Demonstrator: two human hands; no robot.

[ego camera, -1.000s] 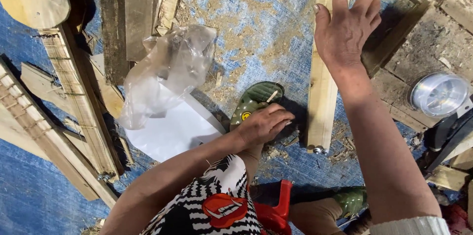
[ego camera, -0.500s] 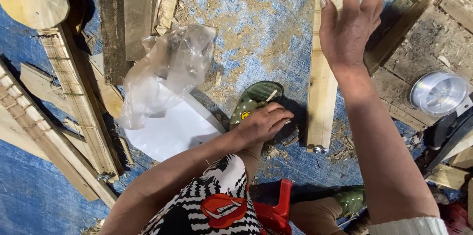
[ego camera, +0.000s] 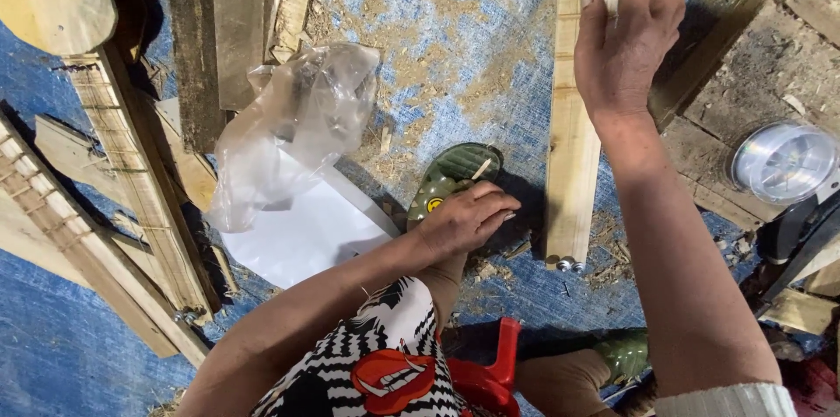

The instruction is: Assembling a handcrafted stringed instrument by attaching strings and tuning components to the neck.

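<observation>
Blue tarp (ego camera: 70, 356) floor: sawdust, wooden slats (ego camera: 573, 163), clear plastic bag (ego camera: 289, 133), white sheet (ego camera: 302, 229).

A crumpled clear plastic bag (ego camera: 293, 133) is lying on a white sheet (ego camera: 306, 229) over the sawdust-strewn blue tarp (ego camera: 455, 41). Wooden slat frames (ego camera: 122, 207) are leaning at the far left, a red stool (ego camera: 486, 378) is sitting below, and a round clear spool (ego camera: 783, 161) is resting at the right.

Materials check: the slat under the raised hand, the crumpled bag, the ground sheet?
Slat: bare unfinished wood, pale with visible grain, two metal screw or nail tips at its near end. The right hand hovers over it.
Bag: thin clear plastic film, glossy and wrinkled.
Ground sheet: blue, probably woven plastic tarp, judging by its fine weave; dusted with sawdust.
</observation>
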